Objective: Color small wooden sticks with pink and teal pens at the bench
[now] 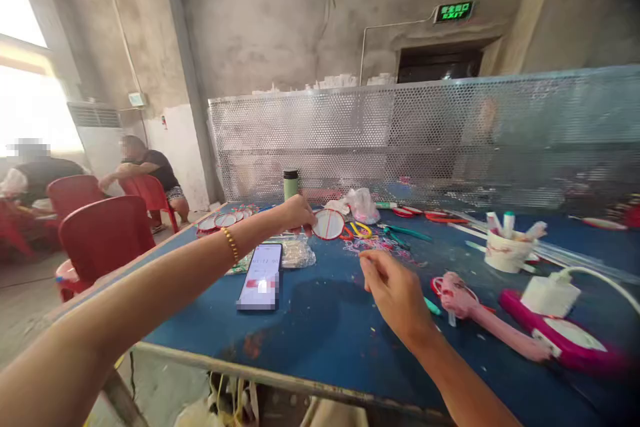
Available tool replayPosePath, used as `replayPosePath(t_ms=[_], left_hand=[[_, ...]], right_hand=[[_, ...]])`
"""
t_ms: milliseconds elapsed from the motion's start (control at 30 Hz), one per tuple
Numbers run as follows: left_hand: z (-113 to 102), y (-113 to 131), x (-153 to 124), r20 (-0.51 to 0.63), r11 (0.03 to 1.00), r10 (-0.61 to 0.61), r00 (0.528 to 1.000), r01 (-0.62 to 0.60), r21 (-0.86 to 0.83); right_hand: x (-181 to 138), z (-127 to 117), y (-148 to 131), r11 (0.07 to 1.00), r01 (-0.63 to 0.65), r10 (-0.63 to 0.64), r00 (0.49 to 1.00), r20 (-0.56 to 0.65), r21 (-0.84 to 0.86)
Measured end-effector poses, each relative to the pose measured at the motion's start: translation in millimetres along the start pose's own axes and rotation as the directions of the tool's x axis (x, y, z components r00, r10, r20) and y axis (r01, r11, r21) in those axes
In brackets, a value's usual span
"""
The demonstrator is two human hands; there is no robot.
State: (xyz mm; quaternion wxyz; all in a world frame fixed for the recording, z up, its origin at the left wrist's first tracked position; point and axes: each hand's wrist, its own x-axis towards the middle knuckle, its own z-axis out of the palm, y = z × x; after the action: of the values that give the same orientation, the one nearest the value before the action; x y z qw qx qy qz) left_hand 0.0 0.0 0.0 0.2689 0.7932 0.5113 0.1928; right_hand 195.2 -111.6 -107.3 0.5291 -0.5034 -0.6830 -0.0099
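My left hand point(297, 213), with a gold bead bracelet on its wrist, reaches across the blue table and grips the edge of a small round disc point(329, 223) with a red rim and a pale face. Closer to me, my right hand point(393, 287) hovers with its fingers curled together; whether anything small is between them is hidden. Behind it lies a pile of pink and purple thread scraps point(385, 247). Yellow-handled scissors or pliers point(361, 230) rest beside the disc. More round discs point(226, 220) lie to the left of my left hand.
A phone point(261, 277) lies below my left forearm, by clear plastic bags point(299, 252). To the right are a pen cup point(505, 250), a pink strap-like object point(493, 327) and a magenta power strip point(555, 340). A green bottle point(291, 184) and perforated metal screen point(320, 140) stand behind.
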Motion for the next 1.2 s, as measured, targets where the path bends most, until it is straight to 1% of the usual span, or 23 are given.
replayPosePath(t_ms=[67, 100, 167, 233, 267, 333, 400, 433, 533, 600, 700, 800, 867, 900, 967, 1033, 1133, 1167, 1200], left_hand=[[15.0, -1.9, 4.0, 0.014, 0.997, -0.059, 0.998, 0.058, 0.045], [22.5, -3.2, 6.2, 0.053, 0.993, -0.100, 0.994, 0.096, 0.076], [37.4, -6.4, 10.9, 0.103, 0.988, -0.132, 0.986, 0.122, 0.099], [50.8, -9.6, 15.6, 0.122, 0.983, -0.149, 0.981, 0.133, 0.130], [56.5, -10.9, 17.7, 0.131, 0.981, -0.149, 0.980, 0.130, 0.143], [65.7, -13.2, 21.2, 0.154, 0.980, -0.145, 0.977, 0.121, 0.158], [72.7, -15.5, 23.9, 0.171, 0.980, -0.135, 0.976, 0.105, 0.171], [75.7, -16.9, 25.1, 0.179, 0.979, -0.128, 0.976, 0.095, 0.182], [84.0, -22.0, 28.5, 0.191, 0.974, -0.114, 0.975, 0.071, 0.216], [88.7, -25.0, 30.7, 0.183, 0.969, -0.098, 0.978, 0.052, 0.240], [93.7, -27.5, 33.6, 0.176, 0.957, -0.073, 0.982, 0.019, 0.289], [97.1, -28.8, 36.3, 0.140, 0.922, -0.037, 0.989, -0.020, 0.386], [99.5, -30.3, 38.1, 0.099, 0.851, 0.006, 0.995, -0.057, 0.522], [100.7, -31.0, 38.7, 0.096, 0.820, 0.022, 0.995, -0.073, 0.568], [102.7, -31.9, 39.1, 0.106, 0.785, 0.045, 0.993, -0.101, 0.611], [102.3, -31.1, 38.1, 0.109, 0.776, 0.044, 0.993, -0.103, 0.622], [91.2, -24.4, 32.6, 0.072, 0.791, 0.062, 0.995, -0.093, 0.604], [83.6, -20.7, 28.8, 0.022, 0.803, 0.119, 0.993, -0.109, 0.586], [74.0, -16.3, 23.7, -0.034, 0.813, 0.196, 0.980, -0.143, 0.564]], right_hand=[[-1.6, 0.6, 3.2, 1.000, 0.011, -0.011, 1.000, -0.024, -0.012], [-2.0, 0.7, 4.0, 1.000, 0.016, -0.017, 0.999, -0.031, -0.014], [-1.6, -0.9, 3.2, 1.000, 0.023, -0.023, 0.999, -0.039, -0.014], [-0.9, -5.5, -1.9, 0.999, 0.032, -0.032, 0.999, -0.031, -0.012], [-1.5, -9.0, -5.8, 0.999, 0.042, -0.042, 0.999, -0.009, -0.008], [-6.7, -17.6, -14.6, 0.997, 0.070, -0.070, 0.994, 0.079, -0.007], [-19.1, -25.9, -21.5, 0.990, 0.139, -0.129, 0.973, 0.193, -0.035], [-27.9, -29.0, -23.2, 0.979, 0.193, -0.175, 0.962, 0.211, -0.070], [-58.7, -32.4, -20.1, 0.941, 0.313, -0.288, 0.941, 0.175, -0.132], [-76.3, -30.7, -14.6, 0.932, 0.337, -0.316, 0.936, 0.158, -0.133], [-90.8, -26.0, -10.2, 0.926, 0.340, -0.322, 0.938, 0.128, -0.163], [-94.5, -21.1, -12.4, 0.915, 0.345, -0.325, 0.938, 0.122, -0.208], [-95.0, -18.3, -14.2, 0.901, 0.350, -0.322, 0.935, 0.149, -0.255], [-95.2, -17.2, -14.6, 0.897, 0.352, -0.322, 0.935, 0.151, -0.268], [-95.8, -15.8, -14.3, 0.894, 0.344, -0.310, 0.938, 0.156, -0.288], [-96.4, -15.3, -13.5, 0.894, 0.343, -0.309, 0.938, 0.157, -0.288], [-97.0, -15.2, -12.8, 0.891, 0.355, -0.325, 0.934, 0.149, -0.283], [-97.0, -15.2, -12.7, 0.888, 0.360, -0.332, 0.932, 0.143, -0.285], [-97.0, -15.1, -12.7, 0.885, 0.367, -0.340, 0.930, 0.140, -0.288]])
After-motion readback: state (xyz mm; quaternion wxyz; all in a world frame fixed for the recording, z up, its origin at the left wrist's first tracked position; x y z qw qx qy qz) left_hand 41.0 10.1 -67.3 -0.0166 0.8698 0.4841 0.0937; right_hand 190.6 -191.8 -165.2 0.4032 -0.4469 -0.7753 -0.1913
